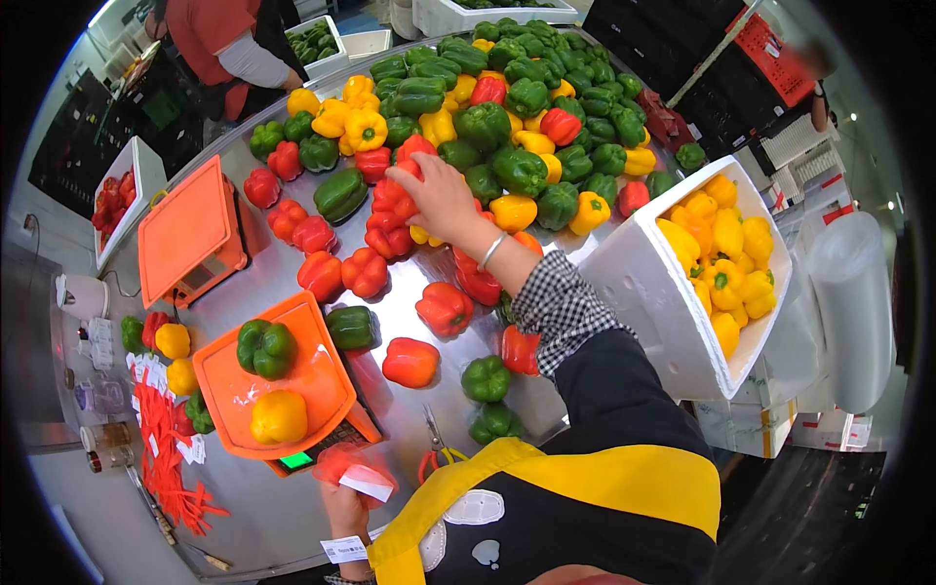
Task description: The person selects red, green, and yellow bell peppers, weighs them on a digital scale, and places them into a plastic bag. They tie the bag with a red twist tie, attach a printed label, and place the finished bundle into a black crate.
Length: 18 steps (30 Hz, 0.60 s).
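Observation:
My left hand (pixel 344 506), low in the view beside the orange scale, holds a red mesh net bag (pixel 338 468) with a white label (pixel 367 482). Another printed label (pixel 345 550) hangs at the wrist. My right hand (pixel 437 196) reaches across the steel table onto a cluster of red bell peppers (pixel 389 201); its grip is partly hidden. On the near scale's orange pan (pixel 303 340) sit a green bell pepper (pixel 267 349) and a yellow bell pepper (pixel 279 417). Loose red peppers (pixel 411 362) lie between my hands. Scissors (pixel 436 442) lie by my apron.
A heap of mixed bell peppers (pixel 523 102) covers the far table. At right stands a white foam box (pixel 636 292) of yellow peppers. A second orange scale (pixel 183 227) is at left, with red mesh bags (pixel 157 446) nearer me. Another person (pixel 234 55) stands across the table.

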{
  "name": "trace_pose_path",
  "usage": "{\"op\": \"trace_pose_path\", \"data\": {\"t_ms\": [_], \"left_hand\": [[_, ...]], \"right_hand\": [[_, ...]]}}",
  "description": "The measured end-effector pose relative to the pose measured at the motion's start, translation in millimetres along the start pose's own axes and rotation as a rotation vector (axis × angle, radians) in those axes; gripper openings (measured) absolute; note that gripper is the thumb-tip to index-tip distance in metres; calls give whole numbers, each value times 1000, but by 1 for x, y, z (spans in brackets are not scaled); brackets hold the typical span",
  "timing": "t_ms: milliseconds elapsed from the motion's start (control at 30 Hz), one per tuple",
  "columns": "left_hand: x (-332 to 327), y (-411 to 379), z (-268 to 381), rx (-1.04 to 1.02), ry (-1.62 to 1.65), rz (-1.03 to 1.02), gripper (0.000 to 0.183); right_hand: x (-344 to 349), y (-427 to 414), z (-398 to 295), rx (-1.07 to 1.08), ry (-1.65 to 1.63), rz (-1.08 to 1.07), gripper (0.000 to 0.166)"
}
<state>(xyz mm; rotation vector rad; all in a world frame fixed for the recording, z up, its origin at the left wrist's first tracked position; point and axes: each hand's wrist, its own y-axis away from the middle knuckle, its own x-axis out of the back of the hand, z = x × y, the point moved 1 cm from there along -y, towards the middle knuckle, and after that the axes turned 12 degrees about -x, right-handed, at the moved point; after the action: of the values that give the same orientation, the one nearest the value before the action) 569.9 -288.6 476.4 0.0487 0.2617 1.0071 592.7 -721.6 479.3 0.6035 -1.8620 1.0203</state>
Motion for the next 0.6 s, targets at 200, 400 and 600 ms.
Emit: {"op": "trace_pose_path", "data": {"t_ms": [200,400,600], "left_hand": [[5,1,-11,48,-13,62,17],[-9,-3,-16,82,-11,20,12],[-16,-8,-17,98,-57,-36,3]], "right_hand": [[23,-27,68,-81,82,-26,86],[12,4,179,-499,146,-259,68],[17,23,178,-489,73,-97,61]]}}
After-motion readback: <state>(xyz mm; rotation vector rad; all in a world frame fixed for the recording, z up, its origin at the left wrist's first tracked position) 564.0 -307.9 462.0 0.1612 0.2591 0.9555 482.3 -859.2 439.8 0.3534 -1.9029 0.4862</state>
